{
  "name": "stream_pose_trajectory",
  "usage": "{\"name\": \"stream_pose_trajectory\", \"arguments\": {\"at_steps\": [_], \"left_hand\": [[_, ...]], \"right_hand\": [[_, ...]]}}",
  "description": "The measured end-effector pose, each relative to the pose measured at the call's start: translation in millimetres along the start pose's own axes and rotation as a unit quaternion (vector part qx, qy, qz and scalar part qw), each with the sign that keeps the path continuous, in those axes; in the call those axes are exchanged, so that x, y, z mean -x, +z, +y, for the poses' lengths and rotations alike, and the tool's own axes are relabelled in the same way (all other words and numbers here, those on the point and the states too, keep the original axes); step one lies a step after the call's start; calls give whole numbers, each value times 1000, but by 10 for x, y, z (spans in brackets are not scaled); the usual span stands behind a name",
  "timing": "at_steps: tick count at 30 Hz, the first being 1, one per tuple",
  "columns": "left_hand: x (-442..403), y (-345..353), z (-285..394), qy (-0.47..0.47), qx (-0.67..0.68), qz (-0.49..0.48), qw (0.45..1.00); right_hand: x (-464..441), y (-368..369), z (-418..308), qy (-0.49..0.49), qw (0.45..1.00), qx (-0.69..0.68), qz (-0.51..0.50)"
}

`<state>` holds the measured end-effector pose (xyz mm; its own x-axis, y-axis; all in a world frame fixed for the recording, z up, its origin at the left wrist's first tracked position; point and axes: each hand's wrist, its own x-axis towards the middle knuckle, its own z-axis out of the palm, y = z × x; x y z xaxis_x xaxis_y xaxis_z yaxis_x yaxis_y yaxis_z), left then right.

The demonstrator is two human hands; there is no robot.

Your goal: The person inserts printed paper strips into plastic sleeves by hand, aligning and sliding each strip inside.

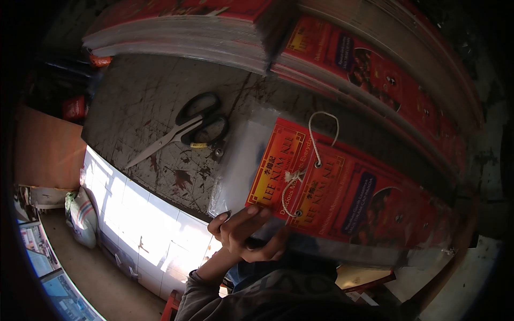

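Note:
My left hand (pixel 246 234) is at the near edge of the table with its fingers curled by the corner of a red printed card (pixel 348 187). A small dark thing shows between the fingers, too unclear to name. The card lies in or on a clear plastic sleeve (pixel 235 166). A white cord (pixel 336 125) passes through its eyelets and is knotted in the middle. On the right, my right forearm (pixel 436 286) reaches up to the card's far end, where the hand is dark and its fingers cannot be made out. Black-handled scissors (pixel 184 131) lie open left of the sleeve.
A thick stack of red printed sheets (pixel 176 40) stands at the back left of the scratched dark table (pixel 128 91). Another stack of red cards (pixel 353 64) runs along the back right. A white sack (pixel 81 218) rests on the floor beyond the table edge.

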<state>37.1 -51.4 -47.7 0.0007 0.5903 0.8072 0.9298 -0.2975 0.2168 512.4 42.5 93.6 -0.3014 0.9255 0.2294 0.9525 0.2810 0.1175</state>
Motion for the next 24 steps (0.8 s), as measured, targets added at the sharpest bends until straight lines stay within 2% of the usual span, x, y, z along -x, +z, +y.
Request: {"name": "stream_pose_trajectory", "arguments": {"at_steps": [3,5,6,7,11,13,14,17,20,21,23,24], "left_hand": [[4,1,8,-21,9,17,1000],[22,-37,-5,-21,13,10,1000],[27,-70,-19,-1,5,-23,1000],[31,-88,-30,18,-3,-56,998],[38,-67,-42,24,10,-35,999],[31,-95,-27,10,15,-64,998],[-27,-66,8,-18,15,-32,999],[-24,-37,-25,6,22,-20,1000],[-36,-55,34,-30,33,-29,999],[-30,9,36,-32,32,-31,998],[-20,169,-3,6,91,107,990],[9,109,-12,6,89,104,991]], "right_hand": [[-593,-320,-1518,-212,958,-135,-141],[-608,-214,-1814,-200,945,-178,-187],[-614,-160,-1961,-193,938,-199,-210],[-680,-141,-2038,-208,932,-213,-209],[-848,-63,-2181,-277,923,-174,-200],[-886,-90,-2203,-268,925,-167,-214],[-896,-86,-2214,-270,924,-166,-215],[-909,-72,-2229,-262,926,-187,-199],[-914,-70,-2223,-263,924,-192,-200],[-907,-66,-2213,-236,924,-206,-220],[-902,-59,-2213,-208,921,-224,-241],[-902,-61,-2219,-208,922,-222,-239]]}}
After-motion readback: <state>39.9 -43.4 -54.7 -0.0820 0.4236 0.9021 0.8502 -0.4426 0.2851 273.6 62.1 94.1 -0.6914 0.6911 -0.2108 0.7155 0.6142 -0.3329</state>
